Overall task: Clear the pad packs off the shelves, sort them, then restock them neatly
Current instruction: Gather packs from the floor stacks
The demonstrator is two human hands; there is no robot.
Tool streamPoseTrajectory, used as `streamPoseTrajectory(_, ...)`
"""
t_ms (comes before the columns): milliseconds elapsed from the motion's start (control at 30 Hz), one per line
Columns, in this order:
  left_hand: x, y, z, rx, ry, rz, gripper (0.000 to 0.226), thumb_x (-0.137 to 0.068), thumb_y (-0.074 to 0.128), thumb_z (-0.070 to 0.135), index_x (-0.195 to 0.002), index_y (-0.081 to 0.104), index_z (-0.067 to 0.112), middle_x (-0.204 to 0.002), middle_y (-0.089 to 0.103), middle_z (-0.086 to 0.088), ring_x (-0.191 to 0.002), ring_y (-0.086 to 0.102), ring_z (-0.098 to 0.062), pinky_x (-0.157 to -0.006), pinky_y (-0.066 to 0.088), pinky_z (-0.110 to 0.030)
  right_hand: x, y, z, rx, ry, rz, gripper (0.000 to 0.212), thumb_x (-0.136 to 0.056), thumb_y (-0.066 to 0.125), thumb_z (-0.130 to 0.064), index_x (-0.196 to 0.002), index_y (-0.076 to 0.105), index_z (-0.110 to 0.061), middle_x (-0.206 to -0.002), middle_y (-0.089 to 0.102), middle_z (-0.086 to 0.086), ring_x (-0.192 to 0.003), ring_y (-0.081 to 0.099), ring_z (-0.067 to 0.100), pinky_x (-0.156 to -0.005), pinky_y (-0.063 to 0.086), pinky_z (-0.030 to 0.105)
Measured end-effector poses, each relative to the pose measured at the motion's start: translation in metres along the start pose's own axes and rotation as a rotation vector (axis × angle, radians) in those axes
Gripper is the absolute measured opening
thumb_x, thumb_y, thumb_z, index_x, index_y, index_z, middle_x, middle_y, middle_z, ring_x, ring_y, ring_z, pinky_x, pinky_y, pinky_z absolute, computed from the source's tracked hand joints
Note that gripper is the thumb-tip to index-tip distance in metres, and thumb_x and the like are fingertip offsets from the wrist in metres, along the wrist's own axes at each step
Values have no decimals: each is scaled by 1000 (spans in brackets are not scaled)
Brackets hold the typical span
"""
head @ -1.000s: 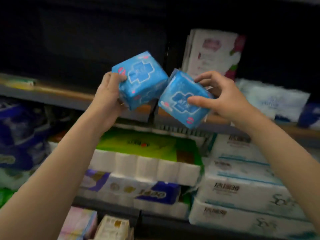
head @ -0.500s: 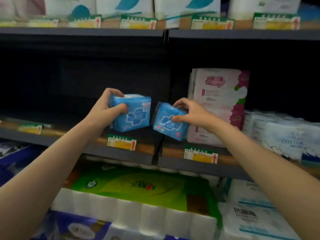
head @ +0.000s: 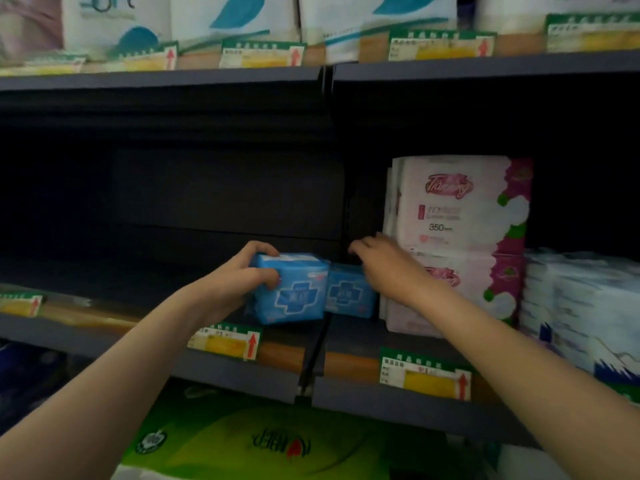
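Two blue pad packs stand side by side on the middle shelf (head: 242, 372). My left hand (head: 242, 278) grips the larger-looking left blue pack (head: 294, 292) by its left side, thumb over the top. The right blue pack (head: 348, 294) sits just beside it, touching a stack of pink-and-white pad packs (head: 457, 237). My right hand (head: 384, 268) lies over the top of the right blue pack with fingers bent down behind it; whether they still clasp it is unclear.
White-and-blue cotton packs (head: 581, 306) fill the shelf's right end. The left part of the middle shelf is dark. Price tags (head: 225, 341) line the shelf edges. Tissue packs (head: 242, 22) stand on the shelf above, and green paper rolls (head: 259, 445) below.
Both hands carried the blue packs forward and down onto the middle shelf. The packs now stand upright next to each other, and the view has risen towards the shelves.
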State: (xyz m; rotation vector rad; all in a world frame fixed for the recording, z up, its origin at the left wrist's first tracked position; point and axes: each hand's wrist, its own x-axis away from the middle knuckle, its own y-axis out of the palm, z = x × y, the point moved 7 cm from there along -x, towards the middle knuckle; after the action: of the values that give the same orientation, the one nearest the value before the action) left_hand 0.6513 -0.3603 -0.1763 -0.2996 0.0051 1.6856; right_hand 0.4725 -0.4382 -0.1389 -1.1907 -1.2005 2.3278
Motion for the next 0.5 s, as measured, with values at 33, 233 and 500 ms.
streamPoseTrajectory(33,-6,8,-1,19,-6,-39,37,-77,56,-6,-96,50,26,-105,51,-12,-85,59,-25,-61,48,-32,8,-12,3,9,-27,74,37,-86,52,2,-122,53,-3,-119,56,19,-110,50,35,-94,39,36)
streamPoseTrajectory(233,-39,54,0,-945,128,-137,48,-84,63,18,-127,42,28,-141,31,-9,-123,37,-30,-102,37,-40,51,-23,40,292,94,118,74,-34,93,-23,-103,69,-16,-133,52,18,-125,29,40,-101,24,67)
streamPoseTrajectory(500,-76,118,9,-1486,341,-85,64,-88,62,24,-143,29,18,-142,30,-6,-127,32,-32,-102,39,-38,57,-22,46,241,187,14,84,-68,80,-12,-139,38,-28,-158,6,7,-138,4,40,-102,22,64)
